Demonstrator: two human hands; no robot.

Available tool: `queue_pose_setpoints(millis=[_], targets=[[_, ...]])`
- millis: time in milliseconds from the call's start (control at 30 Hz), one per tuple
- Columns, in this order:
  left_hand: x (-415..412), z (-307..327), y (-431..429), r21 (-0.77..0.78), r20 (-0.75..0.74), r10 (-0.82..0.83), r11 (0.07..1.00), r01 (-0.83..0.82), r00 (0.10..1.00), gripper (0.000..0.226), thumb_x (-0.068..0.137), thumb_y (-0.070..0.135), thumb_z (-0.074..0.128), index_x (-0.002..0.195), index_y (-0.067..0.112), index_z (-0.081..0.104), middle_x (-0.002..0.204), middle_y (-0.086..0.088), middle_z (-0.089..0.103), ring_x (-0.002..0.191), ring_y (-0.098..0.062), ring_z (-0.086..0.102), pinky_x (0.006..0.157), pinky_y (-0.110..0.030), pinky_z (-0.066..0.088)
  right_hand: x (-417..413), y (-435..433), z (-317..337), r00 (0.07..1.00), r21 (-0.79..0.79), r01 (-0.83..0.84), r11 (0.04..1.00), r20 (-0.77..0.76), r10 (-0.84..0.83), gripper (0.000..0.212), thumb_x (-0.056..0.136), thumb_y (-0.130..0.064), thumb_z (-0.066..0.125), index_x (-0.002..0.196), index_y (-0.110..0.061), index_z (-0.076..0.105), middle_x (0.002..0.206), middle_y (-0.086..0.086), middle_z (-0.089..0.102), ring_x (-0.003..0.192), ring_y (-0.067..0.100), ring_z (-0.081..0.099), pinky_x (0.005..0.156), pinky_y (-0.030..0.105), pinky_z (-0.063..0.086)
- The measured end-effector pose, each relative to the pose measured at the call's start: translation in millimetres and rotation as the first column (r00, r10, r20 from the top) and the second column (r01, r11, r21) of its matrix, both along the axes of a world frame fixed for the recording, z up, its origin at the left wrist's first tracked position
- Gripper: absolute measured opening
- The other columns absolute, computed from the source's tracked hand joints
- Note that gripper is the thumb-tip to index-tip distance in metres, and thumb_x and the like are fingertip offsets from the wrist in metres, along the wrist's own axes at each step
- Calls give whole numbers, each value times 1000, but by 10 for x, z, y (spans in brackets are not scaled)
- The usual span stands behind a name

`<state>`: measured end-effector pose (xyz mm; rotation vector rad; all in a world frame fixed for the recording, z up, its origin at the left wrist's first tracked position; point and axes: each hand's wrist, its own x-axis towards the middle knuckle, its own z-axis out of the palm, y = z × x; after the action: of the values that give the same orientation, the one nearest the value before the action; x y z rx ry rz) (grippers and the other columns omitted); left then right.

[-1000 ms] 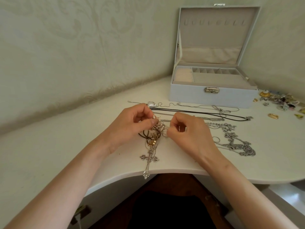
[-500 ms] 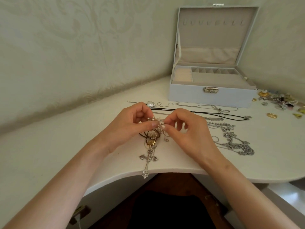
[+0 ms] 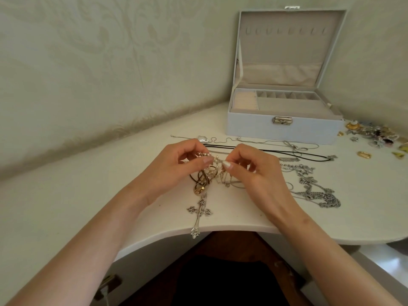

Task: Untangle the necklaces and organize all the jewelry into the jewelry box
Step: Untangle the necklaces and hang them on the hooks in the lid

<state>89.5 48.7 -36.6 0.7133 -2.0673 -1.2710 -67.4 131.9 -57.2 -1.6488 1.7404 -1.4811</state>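
Pearly, gold tangled necklaces (image 3: 210,174) pinched by curled fingers (image 3: 199,161) of left hand (image 3: 174,167) and right hand (image 3: 259,175).

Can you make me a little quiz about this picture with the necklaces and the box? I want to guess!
1. True or false: the jewelry box has its lid shut.
2. What are the left hand and the right hand pinching? A a spoon; B the tangled necklaces; C a pencil.
3. Fill in: the tip of the silver cross pendant pokes past the table's ____.
Key: 1 false; 2 B; 3 edge.
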Motion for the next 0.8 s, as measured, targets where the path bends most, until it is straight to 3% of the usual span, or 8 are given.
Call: queue_pose_setpoints(millis=[300, 433, 567, 800], targets=[[-10, -3, 1, 9, -7, -3, 1000, 3, 1000, 7, 88, 11, 59, 85, 12, 65, 69, 14, 64, 67, 5, 56, 60, -4, 38, 7, 3, 7, 999, -61, 40, 997, 7, -40, 7, 78, -30, 57, 75, -25, 61, 69, -13, 60, 63, 4, 48, 60, 15, 35], [-5, -17, -5, -1, 18, -4, 1000, 4, 1000, 6, 87, 16, 62, 83, 15, 66, 74, 4, 63, 73, -7, 54, 65, -12, 41, 18, -16, -18, 997, -21, 26, 999, -69, -28, 7, 77, -31, 69, 76, -31, 61, 69, -14, 56, 62, 6, 49, 61, 25, 38], [2, -43, -24, -26, 49, -8, 1000, 9, 999, 5, 84, 21, 64, 84, 16, 67, 80, -9, 65, 77, -16, 54, 74, -27, 42, 19, -19, -17, 993, -11, 37, 999, -109, -37, 16, 77, -21, 71, 70, -30, 60, 69, -13, 58, 63, 7, 49, 61, 22, 37], [1, -63, -36, -74, 82, 17, 997, -11, 997, 3, 84, 17, 67, 84, 14, 69, 73, 3, 62, 69, -8, 51, 66, -18, 41, 5, -20, -34, 992, -8, 43, 999, -119, -44, 12, 77, -16, 71, 70, -25, 67, 69, -11, 59, 63, 8, 49, 61, 23, 36]])
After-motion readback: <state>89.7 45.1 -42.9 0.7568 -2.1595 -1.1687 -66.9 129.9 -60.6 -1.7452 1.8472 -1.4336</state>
